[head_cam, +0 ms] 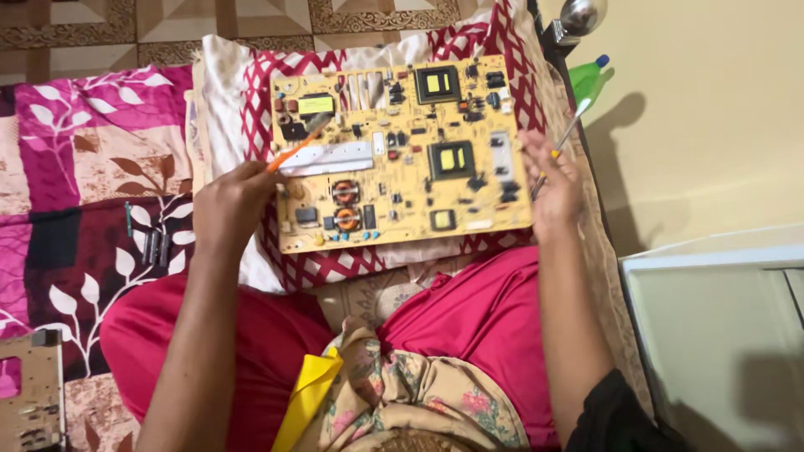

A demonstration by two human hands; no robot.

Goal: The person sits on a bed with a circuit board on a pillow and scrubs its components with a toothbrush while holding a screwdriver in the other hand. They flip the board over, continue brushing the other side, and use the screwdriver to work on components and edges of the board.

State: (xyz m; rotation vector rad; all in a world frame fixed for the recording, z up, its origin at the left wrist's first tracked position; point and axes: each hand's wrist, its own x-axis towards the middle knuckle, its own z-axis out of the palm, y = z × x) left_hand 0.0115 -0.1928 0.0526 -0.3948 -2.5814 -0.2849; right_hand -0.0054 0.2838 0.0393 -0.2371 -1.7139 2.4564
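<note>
A large yellow circuit board (400, 155) with transformers, coils and a metal heat sink lies on a red-and-white patterned pillow (251, 100) in front of my lap. My left hand (228, 201) holds an orange-handled brush (300, 145), whose tip rests on the board's upper left area. At the board's right edge is my right hand (553, 180), which grips a thin screwdriver (563, 141) with a pale handle, pointing up and away from the board.
A floral pink bedspread (75, 167) covers the left. Small dark parts (153, 244) lie on it. Another circuit board (29, 393) sits at the bottom left. A green bottle (586, 79) stands behind the pillow. A white box (720, 335) is on the right.
</note>
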